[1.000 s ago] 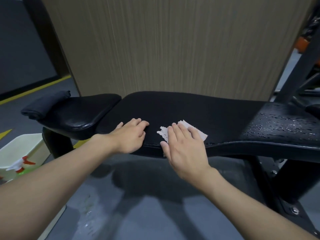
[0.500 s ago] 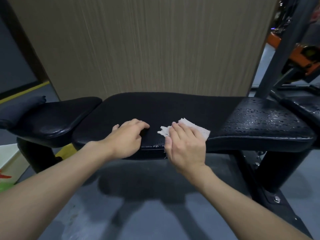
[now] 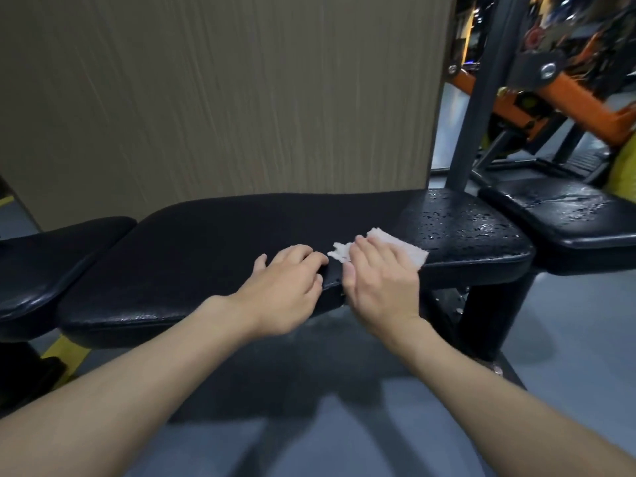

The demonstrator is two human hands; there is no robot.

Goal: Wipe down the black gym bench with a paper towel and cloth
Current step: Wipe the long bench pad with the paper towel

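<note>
Both hands are lying on the black gym bench [image 3: 213, 249] at mid-frame: right hand [image 3: 380, 280] pressing flat-fingered on the paper towel [image 3: 409, 251], left hand [image 3: 284, 287] resting loosely curled, holding nothing.

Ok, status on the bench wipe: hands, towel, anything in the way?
Right hand flat on paper towel, pressing it to bench. Left hand rests on bench, holds nothing. Droplets on right end; path clear.

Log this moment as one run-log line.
step: wiping | right hand: pressing paper towel flat on bench | left hand: resting on bench | droplets: bench's right end, beyond towel
</note>
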